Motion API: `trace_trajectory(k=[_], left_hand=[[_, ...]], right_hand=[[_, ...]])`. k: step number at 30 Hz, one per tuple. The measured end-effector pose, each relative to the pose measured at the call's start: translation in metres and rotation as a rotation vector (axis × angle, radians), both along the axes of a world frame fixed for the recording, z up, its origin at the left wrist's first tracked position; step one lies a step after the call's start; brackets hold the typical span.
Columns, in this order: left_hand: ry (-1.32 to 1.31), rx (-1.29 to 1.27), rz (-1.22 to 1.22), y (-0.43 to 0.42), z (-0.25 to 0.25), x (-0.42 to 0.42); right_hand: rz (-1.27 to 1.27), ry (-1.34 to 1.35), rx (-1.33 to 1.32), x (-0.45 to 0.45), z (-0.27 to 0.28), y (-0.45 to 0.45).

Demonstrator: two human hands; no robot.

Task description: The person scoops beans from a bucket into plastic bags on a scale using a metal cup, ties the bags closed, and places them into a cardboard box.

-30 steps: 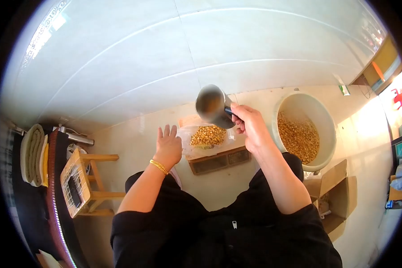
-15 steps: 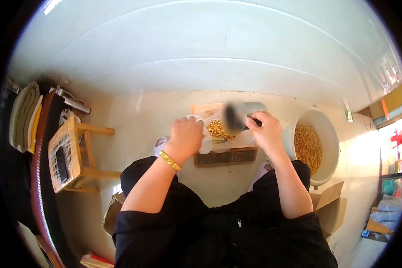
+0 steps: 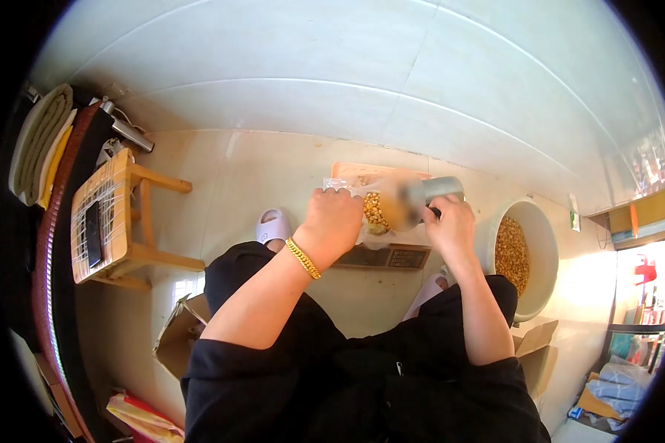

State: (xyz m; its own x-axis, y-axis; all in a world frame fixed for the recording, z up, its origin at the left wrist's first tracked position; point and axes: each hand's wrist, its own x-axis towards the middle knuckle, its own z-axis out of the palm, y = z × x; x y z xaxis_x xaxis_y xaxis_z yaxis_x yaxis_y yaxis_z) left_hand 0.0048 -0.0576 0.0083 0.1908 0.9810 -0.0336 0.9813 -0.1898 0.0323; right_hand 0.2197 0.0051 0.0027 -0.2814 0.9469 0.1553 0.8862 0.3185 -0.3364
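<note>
My left hand (image 3: pixel 334 221) is closed on the edge of a clear plastic bag (image 3: pixel 353 186) that holds yellow corn kernels (image 3: pixel 375 210). My right hand (image 3: pixel 449 225) grips the dark handle of a grey metal cup (image 3: pixel 442 189). The cup lies tilted on its side, its blurred mouth turned left toward the bag's opening, beside the kernels. Under the bag is a scale with an orange-edged platform (image 3: pixel 343 170) and a dark display panel (image 3: pixel 403 258).
To the right stands a pale tub (image 3: pixel 543 258) of corn kernels (image 3: pixel 511 255). An open cardboard box (image 3: pixel 536 354) is below it. At left are a wooden stool (image 3: pixel 129 221) with a phone (image 3: pixel 93 234) on it and another box (image 3: pixel 174 340).
My left hand has moved from lying spread beside the bag to holding its edge. The cup has come down from above the scale and tipped over toward the bag.
</note>
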Motion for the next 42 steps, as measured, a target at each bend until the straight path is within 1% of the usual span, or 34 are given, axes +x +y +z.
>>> trace_trajectory(k=[4,10,13,15,16,18,19,20,21,22,23,25,26,28,29,31,32,33,34,35,36,38,40,42], left_hand=[[0.007,-0.047,0.022,-0.001,0.005,-0.001],[-0.027,-0.091,0.012,0.002,0.002,0.002],[-0.026,-0.117,-0.001,0.003,-0.003,0.002],[-0.01,-0.138,-0.011,0.002,-0.004,0.004],[0.003,-0.158,-0.018,0.002,-0.005,0.005],[0.019,-0.194,-0.032,0.003,-0.009,0.006],[0.035,-0.231,-0.041,0.004,-0.012,0.006],[0.041,-0.229,-0.047,0.004,-0.014,0.006],[-0.01,-0.282,-0.071,0.003,-0.017,0.006],[-0.06,-0.336,-0.096,0.003,-0.02,0.009],[-0.05,-0.335,-0.107,0.002,-0.024,0.014],[-0.236,-0.542,-0.205,-0.004,-0.037,0.028],[-0.223,-0.543,-0.214,-0.01,-0.053,0.035],[-0.44,-0.587,-0.299,-0.028,-0.094,0.05],[-0.425,-0.587,-0.31,-0.036,-0.101,0.059],[-0.135,-0.544,-0.103,-0.043,-0.114,0.075],[-0.12,-0.545,-0.127,-0.034,-0.132,0.073],[0.052,-0.403,0.003,-0.027,-0.157,0.065],[0.215,-0.257,0.118,-0.021,-0.149,0.068],[0.142,-0.32,0.126,-0.015,-0.141,0.064],[0.07,-0.384,0.139,-0.002,-0.1,0.061],[-0.326,-0.342,0.36,0.032,-0.064,0.046],[-0.75,0.034,0.323,0.062,-0.06,0.016],[-1.23,-0.128,0.51,0.075,-0.039,0.0]], right_hand=[[0.009,0.009,-0.031,0.001,0.001,-0.002],[-0.017,0.012,-0.037,0.004,0.003,-0.001],[-0.037,0.053,-0.085,0.006,0.006,0.001],[-0.108,0.236,-0.138,0.009,0.007,0.002],[-0.113,0.237,-0.137,0.011,0.009,0.004],[-0.214,0.394,-0.384,0.016,0.013,0.008],[-0.218,0.398,-0.382,0.02,0.012,0.008],[-0.207,0.489,-0.42,0.024,0.011,0.009],[-0.195,0.582,-0.455,0.027,0.011,0.009],[-0.202,0.592,-0.451,0.03,0.014,0.009],[-0.198,0.614,-0.467,0.033,0.018,0.008],[-0.206,0.651,-0.479,0.037,0.024,0.006],[-0.206,0.684,-0.496,0.039,0.026,0.006],[-0.208,0.73,-0.504,0.043,0.026,0.007],[-0.179,0.76,-0.483,0.046,0.022,0.008],[-0.168,0.803,-0.442,0.048,0.024,0.006],[-0.191,0.818,-0.431,0.047,0.029,0.006],[-0.193,0.765,-0.414,0.047,0.033,0.006],[-0.21,0.71,-0.399,0.056,0.035,0.004],[-0.192,0.732,-0.351,0.06,0.029,0.005],[-0.195,0.741,-0.353,0.061,0.033,0.004],[-0.208,0.717,-0.378,0.064,0.047,0.001],[-0.202,0.732,-0.367,0.064,0.047,0.003],[-0.195,0.741,-0.352,0.064,0.048,0.005]])
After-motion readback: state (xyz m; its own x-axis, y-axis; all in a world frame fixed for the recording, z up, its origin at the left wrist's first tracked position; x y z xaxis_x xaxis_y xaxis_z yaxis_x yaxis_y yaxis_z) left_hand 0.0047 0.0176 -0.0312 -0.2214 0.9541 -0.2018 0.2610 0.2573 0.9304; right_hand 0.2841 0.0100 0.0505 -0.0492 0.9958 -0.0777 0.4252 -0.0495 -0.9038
